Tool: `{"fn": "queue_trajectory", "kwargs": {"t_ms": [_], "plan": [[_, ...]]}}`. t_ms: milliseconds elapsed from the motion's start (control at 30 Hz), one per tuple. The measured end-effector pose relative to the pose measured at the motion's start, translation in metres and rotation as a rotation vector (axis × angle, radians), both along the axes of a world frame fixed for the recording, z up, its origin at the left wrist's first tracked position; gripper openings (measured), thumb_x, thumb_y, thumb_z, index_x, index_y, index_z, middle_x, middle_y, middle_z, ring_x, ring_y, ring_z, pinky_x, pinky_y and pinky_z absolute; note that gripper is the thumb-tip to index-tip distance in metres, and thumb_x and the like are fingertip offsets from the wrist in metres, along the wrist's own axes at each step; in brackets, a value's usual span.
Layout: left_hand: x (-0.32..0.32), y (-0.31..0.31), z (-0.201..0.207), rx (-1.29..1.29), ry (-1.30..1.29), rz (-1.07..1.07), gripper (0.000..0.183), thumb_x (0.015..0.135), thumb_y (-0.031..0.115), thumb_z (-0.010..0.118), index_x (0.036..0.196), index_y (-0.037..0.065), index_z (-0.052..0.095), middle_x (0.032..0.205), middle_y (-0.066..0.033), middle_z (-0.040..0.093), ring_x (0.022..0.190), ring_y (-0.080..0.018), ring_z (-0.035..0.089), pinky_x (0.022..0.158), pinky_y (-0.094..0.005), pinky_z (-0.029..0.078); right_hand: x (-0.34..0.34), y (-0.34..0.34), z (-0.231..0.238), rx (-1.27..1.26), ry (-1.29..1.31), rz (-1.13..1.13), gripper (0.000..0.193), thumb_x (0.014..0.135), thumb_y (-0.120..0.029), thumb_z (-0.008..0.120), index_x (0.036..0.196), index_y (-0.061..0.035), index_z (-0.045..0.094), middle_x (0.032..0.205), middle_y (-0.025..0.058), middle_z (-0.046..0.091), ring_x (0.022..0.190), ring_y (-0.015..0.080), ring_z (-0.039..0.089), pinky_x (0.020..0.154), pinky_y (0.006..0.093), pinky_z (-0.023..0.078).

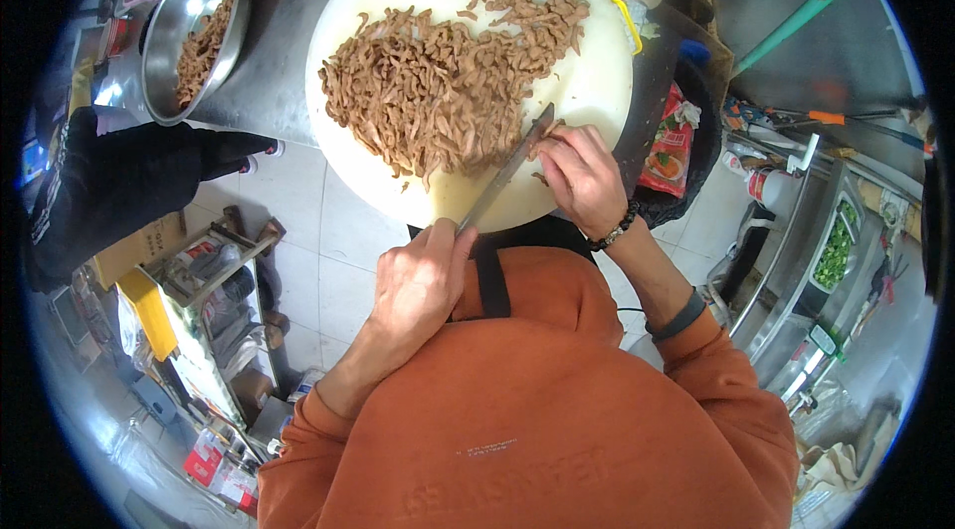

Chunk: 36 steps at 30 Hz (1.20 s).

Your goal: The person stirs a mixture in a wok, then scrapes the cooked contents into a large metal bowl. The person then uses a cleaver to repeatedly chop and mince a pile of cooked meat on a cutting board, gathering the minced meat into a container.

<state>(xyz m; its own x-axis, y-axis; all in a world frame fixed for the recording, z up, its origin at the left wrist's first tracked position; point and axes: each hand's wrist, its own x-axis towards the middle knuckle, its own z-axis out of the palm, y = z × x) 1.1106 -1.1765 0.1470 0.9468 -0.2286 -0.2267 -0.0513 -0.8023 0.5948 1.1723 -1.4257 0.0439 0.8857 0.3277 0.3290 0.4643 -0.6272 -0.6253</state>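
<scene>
My left hand [423,275] is wrapped round the handle of a knife [504,174], whose narrow blade reaches away and to the right across the near part of a round white cutting board [343,171]. Close by the blade's far end, my right hand [580,174] has its fingers bent together over a small brown piece of meat, mostly covered by the fingertips. A broad heap of brown meat strips [428,91] covers the board's middle and left. Looser strips trail off toward the far right of the board.
A steel bowl [164,81] of similar strips stands at the far left. Another person [119,181] in dark clothes is at the left. Right of the board, a black-lined bin [701,156] holds a red packet [668,146]. Chopped greens [836,248] fill a tray farther right.
</scene>
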Motion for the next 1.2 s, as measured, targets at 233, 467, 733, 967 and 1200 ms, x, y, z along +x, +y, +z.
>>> {"fn": "queue_trajectory", "kwargs": {"t_ms": [233, 467, 733, 967, 1200], "plan": [[0.013, -0.024, -0.02, 0.036, 0.012, -0.007, 0.023, 0.107, 0.017, 0.064, 0.091, 0.001, 0.059, 0.073, -0.0215, 0.07, 0.06, -0.0429, 0.07, 0.054, -0.0505, 0.057, 0.001, 0.0, -0.006, -0.014, -0.007, 0.015, 0.016, 0.085, 0.001, 0.075, 0.101, 0.0021, 0.071, 0.108, 0.016, 0.067, 0.099, 0.0369, 0.064, 0.086, 0.044, 0.057], [0.011, -0.012, -0.005, 0.055, 0.022, -0.067, 0.017, 0.106, 0.013, 0.063, 0.095, 0.0, 0.061, 0.073, -0.0219, 0.07, 0.06, -0.041, 0.071, 0.054, -0.05, 0.057, 0.001, 0.001, -0.008, -0.006, -0.035, 0.007, 0.011, 0.085, 0.003, 0.075, 0.094, 0.0023, 0.069, 0.105, 0.0169, 0.068, 0.095, 0.0368, 0.064, 0.087, 0.0435, 0.057], [0.024, -0.019, -0.036, -0.07, 0.004, 0.049, 0.029, 0.107, 0.02, 0.067, 0.089, -0.001, 0.06, 0.069, -0.0242, 0.068, 0.061, -0.046, 0.069, 0.053, -0.0524, 0.054, 0.006, 0.0, -0.009, 0.016, -0.069, 0.067, 0.013, 0.085, 0.003, 0.074, 0.097, 0.003, 0.07, 0.106, 0.0161, 0.068, 0.095, 0.0366, 0.064, 0.087, 0.0435, 0.057], [0.012, 0.001, -0.016, -0.108, -0.026, 0.122, 0.033, 0.108, 0.018, 0.069, 0.083, -0.001, 0.059, 0.063, -0.0225, 0.063, 0.056, -0.0436, 0.066, 0.05, -0.0473, 0.051, 0.052, -0.014, 0.006, 0.111, -0.04, -0.068, 0.015, 0.093, -0.001, 0.069, 0.108, 0.0007, 0.072, 0.111, 0.0167, 0.069, 0.099, 0.0384, 0.067, 0.091, 0.0453, 0.057], [0.017, 0.0, -0.035, -0.151, -0.033, 0.05, 0.035, 0.109, 0.023, 0.069, 0.085, -0.003, 0.062, 0.064, -0.0237, 0.063, 0.058, -0.0453, 0.066, 0.052, -0.049, 0.051, 0.146, -0.009, 0.0, -0.189, -0.247, -0.06, 0.03, 0.091, -0.011, 0.074, 0.12, -0.0021, 0.072, 0.122, 0.0145, 0.07, 0.117, 0.0353, 0.063, 0.101, 0.0428, 0.055]]}}
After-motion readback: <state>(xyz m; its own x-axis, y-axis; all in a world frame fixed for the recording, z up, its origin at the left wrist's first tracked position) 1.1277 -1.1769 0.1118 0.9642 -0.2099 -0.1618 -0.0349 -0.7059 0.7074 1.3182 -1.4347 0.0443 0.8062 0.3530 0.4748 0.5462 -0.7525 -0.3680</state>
